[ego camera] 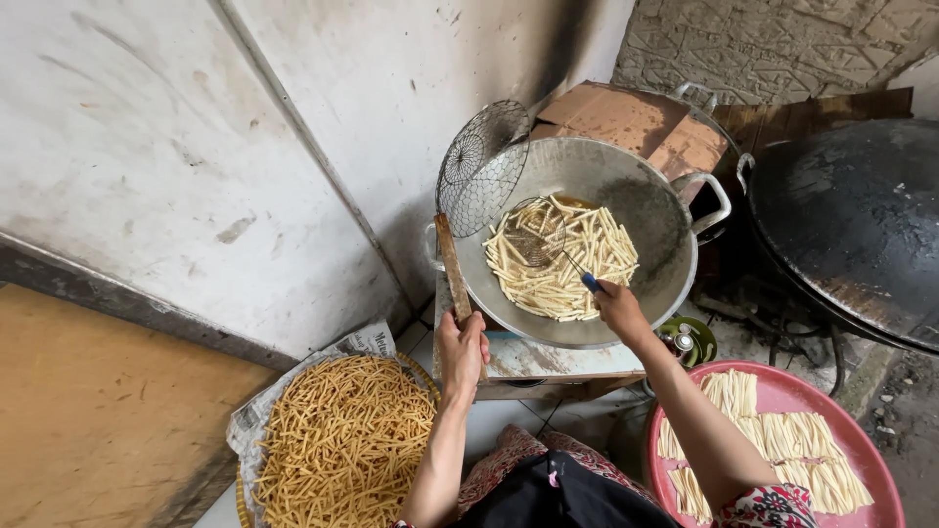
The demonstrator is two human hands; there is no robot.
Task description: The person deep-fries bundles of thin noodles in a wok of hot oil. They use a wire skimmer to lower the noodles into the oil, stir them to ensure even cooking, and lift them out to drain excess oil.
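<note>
Stained white wall (pixel 196 147) backs everything. Golden fried sticks (pixel 342 440) fill a newspaper-lined basket. My left hand (pixel 462 347) has its grip closed around the wooden handle (pixel 452 264) of a round wire-mesh skimmer (pixel 481 166). My right hand (pixel 618 305) grips a small blue-handled wire strainer (pixel 538 235), stirring pale dough sticks (pixel 562 259) inside the grey metal wok (pixel 665 220).

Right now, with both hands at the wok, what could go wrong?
The right hand stirs close over the frying sticks in the wok, so hot oil could splash onto it. The left hand holds the big wire skimmer tilted against the rim; a slip might jolt the wok on its stand.
</note>
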